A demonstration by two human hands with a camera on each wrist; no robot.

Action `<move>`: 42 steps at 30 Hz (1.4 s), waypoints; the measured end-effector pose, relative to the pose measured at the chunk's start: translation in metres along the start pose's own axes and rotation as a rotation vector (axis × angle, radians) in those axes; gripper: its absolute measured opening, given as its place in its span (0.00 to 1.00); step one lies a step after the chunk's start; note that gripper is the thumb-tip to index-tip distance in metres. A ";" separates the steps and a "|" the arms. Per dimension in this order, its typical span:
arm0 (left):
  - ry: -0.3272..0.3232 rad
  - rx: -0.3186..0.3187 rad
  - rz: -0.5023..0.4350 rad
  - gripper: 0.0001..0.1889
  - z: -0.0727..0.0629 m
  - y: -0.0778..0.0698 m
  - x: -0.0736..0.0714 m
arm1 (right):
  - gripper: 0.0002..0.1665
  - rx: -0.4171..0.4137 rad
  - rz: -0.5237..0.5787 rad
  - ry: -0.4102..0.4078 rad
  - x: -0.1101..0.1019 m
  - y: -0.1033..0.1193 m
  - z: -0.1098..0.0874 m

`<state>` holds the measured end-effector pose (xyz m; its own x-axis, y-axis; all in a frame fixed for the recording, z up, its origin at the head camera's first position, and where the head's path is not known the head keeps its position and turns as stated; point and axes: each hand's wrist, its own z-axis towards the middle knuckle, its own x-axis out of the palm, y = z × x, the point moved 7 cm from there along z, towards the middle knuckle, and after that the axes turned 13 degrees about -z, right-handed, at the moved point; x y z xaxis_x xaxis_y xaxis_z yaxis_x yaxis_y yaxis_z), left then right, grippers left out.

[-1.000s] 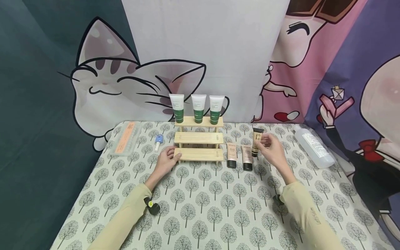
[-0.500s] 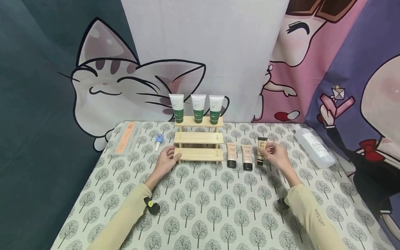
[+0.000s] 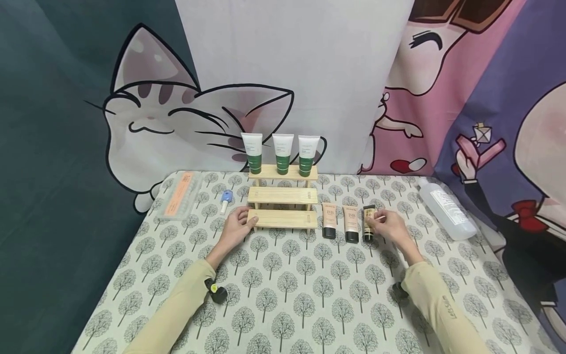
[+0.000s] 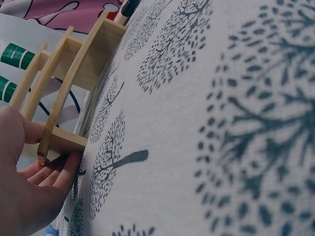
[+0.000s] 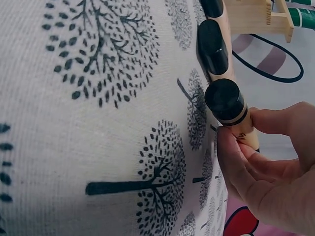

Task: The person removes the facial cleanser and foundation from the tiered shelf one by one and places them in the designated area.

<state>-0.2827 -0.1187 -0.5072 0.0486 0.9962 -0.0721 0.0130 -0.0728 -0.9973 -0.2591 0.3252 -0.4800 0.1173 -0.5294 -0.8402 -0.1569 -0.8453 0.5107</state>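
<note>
My left hand [image 3: 234, 228] grips the left end of the lowest step of a three-step wooden stand [image 3: 283, 219]; in the left wrist view the thumb lies on top and the fingers [image 4: 66, 174] reach underneath. My right hand [image 3: 391, 227] pinches a gold tube with black ends [image 3: 369, 223] at the right end of a row. Beside it lie two pink BB cream tubes, one nearer [image 3: 351, 223] and one farther left [image 3: 329, 220], black caps toward me. In the right wrist view thumb and fingers hold the gold tube's body [image 5: 241, 129] just behind its black cap.
Three white-and-green tubes [image 3: 283, 153] stand upright on the stand's top step. A clear case with an orange label [image 3: 179, 195] and a small blue-and-white item [image 3: 226, 200] lie left. A large translucent bottle [image 3: 447, 208] lies at the right edge.
My right hand has brought the gold tube down and toward me, from behind the row to beside the right pink tube. The left hand keeps its hold on the stand.
</note>
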 end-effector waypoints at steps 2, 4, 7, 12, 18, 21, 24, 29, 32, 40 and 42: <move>0.000 0.009 0.000 0.27 0.000 -0.001 0.000 | 0.25 -0.001 -0.017 -0.002 0.001 -0.001 0.001; 0.004 0.007 0.001 0.27 -0.003 -0.007 0.002 | 0.24 -0.005 -0.033 -0.012 0.002 -0.003 0.003; 0.005 0.003 0.003 0.27 -0.003 -0.007 0.002 | 0.23 -0.013 -0.063 -0.029 0.003 -0.004 0.005; -0.001 -0.006 0.009 0.27 -0.001 0.000 0.000 | 0.26 -0.015 -0.125 -0.026 0.004 -0.004 0.005; -0.003 0.003 0.004 0.27 -0.001 -0.001 0.000 | 0.29 0.007 -0.193 -0.002 -0.001 -0.005 -0.002; -0.004 -0.003 0.009 0.28 -0.002 -0.001 0.000 | 0.29 0.012 -0.221 -0.006 -0.005 -0.004 -0.006; -0.002 -0.012 0.010 0.28 -0.002 -0.001 0.000 | 0.28 -0.019 -0.251 -0.037 -0.012 0.004 -0.012; -0.014 -0.018 0.022 0.28 -0.001 0.002 -0.002 | 0.29 -0.091 -0.245 -0.086 -0.027 0.031 -0.017; -0.015 -0.017 0.025 0.27 -0.001 0.001 -0.002 | 0.29 -0.128 -0.222 -0.125 -0.038 0.049 -0.017; -0.003 -0.037 0.021 0.29 -0.002 0.003 -0.001 | 0.25 -0.197 -0.157 -0.185 -0.060 0.097 -0.010; -0.004 -0.039 0.018 0.29 -0.001 0.003 -0.001 | 0.25 -0.211 -0.133 -0.198 -0.064 0.110 -0.007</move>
<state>-0.2815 -0.1195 -0.5104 0.0449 0.9949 -0.0903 0.0507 -0.0926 -0.9944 -0.2768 0.2656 -0.3688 -0.0730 -0.4064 -0.9108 0.0569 -0.9134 0.4030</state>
